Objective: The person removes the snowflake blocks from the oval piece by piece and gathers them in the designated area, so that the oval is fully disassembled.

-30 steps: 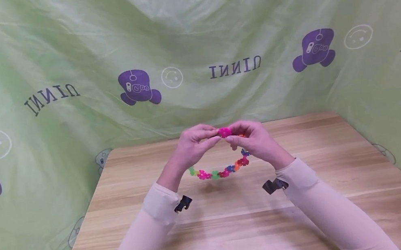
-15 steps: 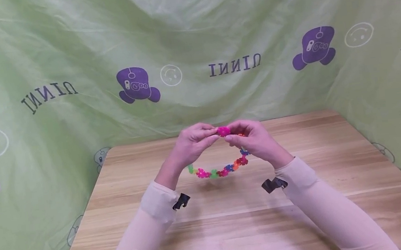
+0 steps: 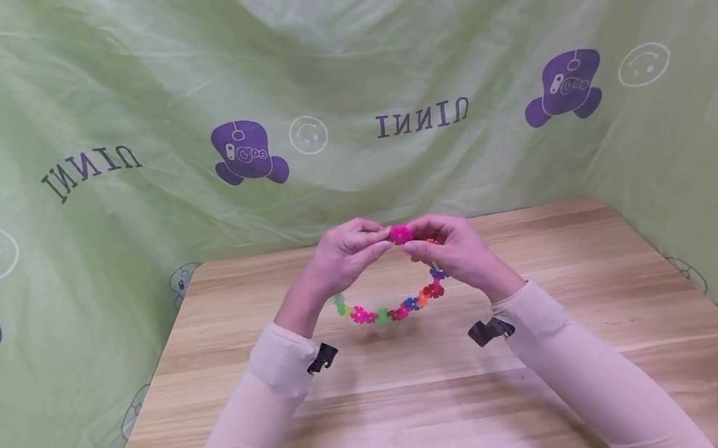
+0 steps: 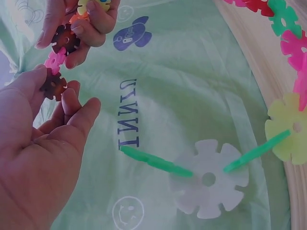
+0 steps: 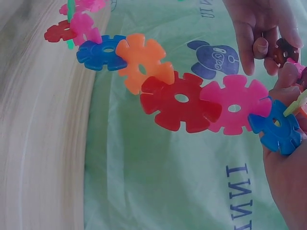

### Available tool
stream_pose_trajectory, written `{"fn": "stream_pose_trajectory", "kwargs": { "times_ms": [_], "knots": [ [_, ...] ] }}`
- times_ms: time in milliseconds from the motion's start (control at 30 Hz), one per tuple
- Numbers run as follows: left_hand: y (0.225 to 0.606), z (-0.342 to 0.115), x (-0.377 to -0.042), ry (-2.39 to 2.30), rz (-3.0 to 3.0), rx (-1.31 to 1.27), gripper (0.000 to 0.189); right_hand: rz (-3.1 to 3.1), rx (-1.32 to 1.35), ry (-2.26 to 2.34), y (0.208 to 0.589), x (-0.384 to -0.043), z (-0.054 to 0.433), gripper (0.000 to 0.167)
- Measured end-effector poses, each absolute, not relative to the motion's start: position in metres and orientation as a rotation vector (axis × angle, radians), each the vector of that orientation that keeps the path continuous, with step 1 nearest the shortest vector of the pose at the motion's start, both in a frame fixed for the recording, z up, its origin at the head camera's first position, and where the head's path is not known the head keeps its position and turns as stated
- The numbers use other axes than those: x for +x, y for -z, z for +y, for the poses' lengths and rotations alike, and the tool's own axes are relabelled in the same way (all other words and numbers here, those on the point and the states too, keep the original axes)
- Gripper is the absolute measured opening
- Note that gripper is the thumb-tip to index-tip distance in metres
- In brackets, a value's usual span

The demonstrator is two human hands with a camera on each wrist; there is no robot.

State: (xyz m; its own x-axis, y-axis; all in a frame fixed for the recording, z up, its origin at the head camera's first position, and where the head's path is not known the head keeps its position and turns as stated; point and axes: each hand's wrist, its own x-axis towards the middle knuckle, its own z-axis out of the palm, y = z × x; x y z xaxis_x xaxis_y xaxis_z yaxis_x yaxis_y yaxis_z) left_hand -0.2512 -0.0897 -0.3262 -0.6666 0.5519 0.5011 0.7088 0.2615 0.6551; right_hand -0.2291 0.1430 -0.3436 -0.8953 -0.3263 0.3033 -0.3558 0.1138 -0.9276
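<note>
My left hand and right hand are raised above the table, fingertips close together. Between them shows a pink notched plastic disc, part of a colourful chain of interlocking snowflake discs. The left wrist view shows my left thumb and fingers pinching a dark red disc joined to that pink one. My right fingers grip another dark red disc on its other side. From the right hand the chain hangs in a curve through blue, pink, red and orange discs. Near its far end, a white disc carries two green ones.
Under the hands stretches a wood-grain table. Green printed cloth hangs behind it and on both sides. Each sleeve cuff has a black strap at the wrist.
Both hands keep their holds almost in place. The left wrist has shifted slightly left, and the lower left of the chain has swung a little left.
</note>
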Motion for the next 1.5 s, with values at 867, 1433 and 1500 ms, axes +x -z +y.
{"fn": "stream_pose_trajectory", "kwargs": {
  "times_ms": [867,1433,1500],
  "knots": [
    [0.330,-0.104,-0.261,1.505,-2.371,-1.055,0.029,-2.351,0.614,-1.894,0.340,-0.227,0.148,0.029],
    [0.433,-0.152,-0.316,1.417,-2.951,-0.543,0.033,-2.208,0.824,-2.007,0.337,-0.220,0.156,0.032],
    [0.440,-0.152,-0.317,1.396,-2.989,-0.493,0.037,-2.194,0.838,-2.015,0.337,-0.221,0.157,0.033]
  ]
}}
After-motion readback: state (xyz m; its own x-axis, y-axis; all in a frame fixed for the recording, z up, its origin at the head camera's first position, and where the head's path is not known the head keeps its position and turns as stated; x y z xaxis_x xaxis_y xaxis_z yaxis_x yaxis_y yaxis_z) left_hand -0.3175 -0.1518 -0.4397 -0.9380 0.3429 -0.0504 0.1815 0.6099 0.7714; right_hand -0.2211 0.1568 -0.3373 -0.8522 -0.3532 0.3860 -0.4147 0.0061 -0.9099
